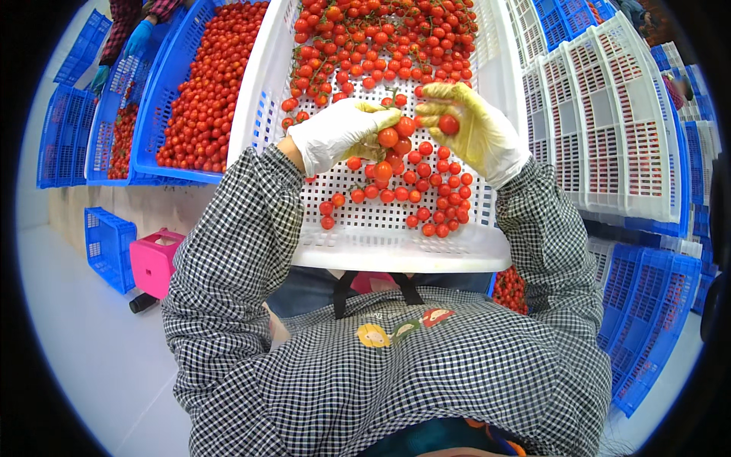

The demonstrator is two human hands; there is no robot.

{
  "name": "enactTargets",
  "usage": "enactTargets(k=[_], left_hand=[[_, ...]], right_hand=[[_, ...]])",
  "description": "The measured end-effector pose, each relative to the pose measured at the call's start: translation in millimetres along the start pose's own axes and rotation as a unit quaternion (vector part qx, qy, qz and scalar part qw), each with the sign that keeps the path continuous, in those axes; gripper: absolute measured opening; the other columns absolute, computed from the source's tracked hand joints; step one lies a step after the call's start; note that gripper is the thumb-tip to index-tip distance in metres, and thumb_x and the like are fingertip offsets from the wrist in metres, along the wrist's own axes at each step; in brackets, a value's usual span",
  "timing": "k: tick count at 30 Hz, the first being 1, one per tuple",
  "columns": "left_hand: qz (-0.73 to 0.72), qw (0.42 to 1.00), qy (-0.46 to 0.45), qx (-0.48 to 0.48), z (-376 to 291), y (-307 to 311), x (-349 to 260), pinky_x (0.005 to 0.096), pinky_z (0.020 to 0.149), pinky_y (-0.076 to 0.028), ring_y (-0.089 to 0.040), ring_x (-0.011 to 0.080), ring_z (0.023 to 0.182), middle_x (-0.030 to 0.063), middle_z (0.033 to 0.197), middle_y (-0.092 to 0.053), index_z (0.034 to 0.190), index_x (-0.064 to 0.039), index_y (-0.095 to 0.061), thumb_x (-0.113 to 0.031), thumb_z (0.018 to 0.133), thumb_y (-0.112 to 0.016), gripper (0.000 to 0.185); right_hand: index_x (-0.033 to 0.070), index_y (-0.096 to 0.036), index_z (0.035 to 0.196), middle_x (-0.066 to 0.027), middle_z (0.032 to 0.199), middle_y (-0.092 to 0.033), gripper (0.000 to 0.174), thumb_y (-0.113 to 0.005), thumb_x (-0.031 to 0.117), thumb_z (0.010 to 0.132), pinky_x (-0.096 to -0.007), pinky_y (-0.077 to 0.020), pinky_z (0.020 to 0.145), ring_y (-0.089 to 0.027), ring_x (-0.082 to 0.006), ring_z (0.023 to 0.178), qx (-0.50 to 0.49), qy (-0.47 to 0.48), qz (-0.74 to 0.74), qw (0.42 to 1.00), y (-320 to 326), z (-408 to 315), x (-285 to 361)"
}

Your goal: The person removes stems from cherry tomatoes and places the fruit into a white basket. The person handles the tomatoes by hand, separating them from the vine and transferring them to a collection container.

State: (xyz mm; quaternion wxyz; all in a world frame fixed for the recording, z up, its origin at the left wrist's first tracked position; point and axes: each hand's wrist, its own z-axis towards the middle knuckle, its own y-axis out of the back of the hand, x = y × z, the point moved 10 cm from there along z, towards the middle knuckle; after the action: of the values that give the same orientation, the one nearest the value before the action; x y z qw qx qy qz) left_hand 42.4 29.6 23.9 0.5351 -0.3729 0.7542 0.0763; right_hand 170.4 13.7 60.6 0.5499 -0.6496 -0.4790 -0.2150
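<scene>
A white perforated plastic crate (400, 254) lies before me, with many red cherry tomatoes (394, 43), some on green stems, heaped at its far end. Over its middle, my left hand (345, 134), in a white glove with yellowed fingers, grips a truss of cherry tomatoes (388, 137) by its stem. To the right of the truss is my right hand (477, 128), gloved alike, its fingers spread and curved. A single cherry tomato (449, 124) shows at its palm; whether it is held is unclear. More tomatoes lie on the crate floor below both hands.
Left stands a blue crate (149, 154) full of loose cherry tomatoes; beyond it, a co-worker's blue-gloved hand (139, 39) is over another crate. A pink plastic stool (153, 260) and a small blue crate (108, 251) are on the floor. White crates (605, 120) and blue crates (651, 320) are stacked right.
</scene>
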Motion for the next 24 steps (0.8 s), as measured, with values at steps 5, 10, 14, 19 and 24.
enactTargets(k=[5,10,14,19,24], left_hand=[[0.013,1.000,-0.012,-0.021,3,10,5,0.0207,0.066,-0.055,-0.067,0.0108,0.083,0.0068,0.100,-0.068,0.114,-0.001,-0.061,-0.036,0.099,-0.053,0.038],[0.003,1.000,-0.018,0.019,1,2,-1,0.0242,0.072,-0.057,-0.068,0.0136,0.088,0.0081,0.100,-0.068,0.115,-0.001,-0.060,-0.035,0.099,-0.053,0.039],[0.003,1.000,-0.021,0.003,-1,1,-5,0.0235,0.072,-0.057,-0.068,0.0129,0.086,0.0065,0.099,-0.068,0.115,-0.001,-0.060,-0.033,0.098,-0.055,0.037],[-0.008,1.000,-0.015,-0.003,-1,4,-1,0.0228,0.072,-0.056,-0.067,0.0108,0.083,0.0051,0.098,-0.068,0.113,-0.002,-0.061,-0.032,0.098,-0.056,0.034],[0.008,1.000,-0.013,-0.005,0,7,0,0.0230,0.073,-0.056,-0.066,0.0096,0.082,0.0037,0.096,-0.067,0.113,-0.002,-0.062,-0.032,0.098,-0.056,0.034]], right_hand=[[-0.005,-0.047,0.126,-0.0266,0.120,-0.057,0.050,-0.046,0.037,0.100,-0.0363,-0.0525,0.095,-0.059,-0.0316,0.111,0.056,-0.032,0.112,0.992,-5,-2,-8],[-0.003,-0.048,0.128,-0.0198,0.129,-0.054,0.042,-0.056,-0.005,0.087,-0.0358,-0.0437,0.106,-0.053,-0.0282,0.123,0.086,0.010,0.037,0.996,-19,-8,3],[0.004,-0.054,0.123,-0.0053,0.121,-0.058,0.037,-0.062,-0.002,0.088,-0.0302,-0.0424,0.104,-0.054,-0.0145,0.118,0.029,0.115,-0.287,0.951,-22,-13,17],[0.004,-0.056,0.118,-0.0040,0.117,-0.058,0.042,-0.073,-0.001,0.080,-0.0296,-0.0471,0.101,-0.057,-0.0133,0.111,0.028,0.194,-0.340,0.920,-32,-23,16],[0.002,-0.057,0.115,-0.0050,0.122,-0.057,0.040,-0.075,0.001,0.079,-0.0290,-0.0494,0.098,-0.059,-0.0146,0.109,0.014,0.222,-0.354,0.908,-37,-27,21]])
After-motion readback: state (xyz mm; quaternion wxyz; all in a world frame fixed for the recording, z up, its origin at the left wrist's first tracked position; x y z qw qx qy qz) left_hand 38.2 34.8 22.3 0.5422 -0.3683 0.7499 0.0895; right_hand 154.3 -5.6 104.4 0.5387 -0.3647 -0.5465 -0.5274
